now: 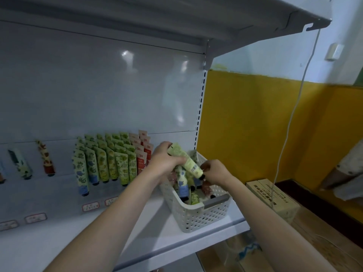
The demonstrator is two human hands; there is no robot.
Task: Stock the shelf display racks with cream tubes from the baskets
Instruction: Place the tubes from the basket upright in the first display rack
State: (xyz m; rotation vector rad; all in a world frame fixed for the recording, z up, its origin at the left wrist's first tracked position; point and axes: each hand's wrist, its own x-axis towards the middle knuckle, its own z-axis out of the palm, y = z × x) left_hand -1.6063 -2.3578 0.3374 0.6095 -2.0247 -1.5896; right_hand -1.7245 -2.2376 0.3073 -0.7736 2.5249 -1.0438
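A white perforated basket point(198, 216) stands on the shelf at the right and holds several cream tubes point(182, 185). My left hand point(166, 160) grips a pale green tube point(186, 161) with a black cap, held tilted above the basket. My right hand point(215, 170) is just right of the tube's cap end, fingers curled over the basket; what it holds, if anything, is hidden. To the left, the clear display rack point(110, 163) holds rows of upright green, blue and red tubes.
Two single tubes point(47, 158) stand in racks further left. Price labels point(90, 206) line the rack front. An upper shelf point(176, 20) overhangs. A cardboard box point(273, 195) and a hanging white cable point(290, 122) are to the right, by the yellow wall.
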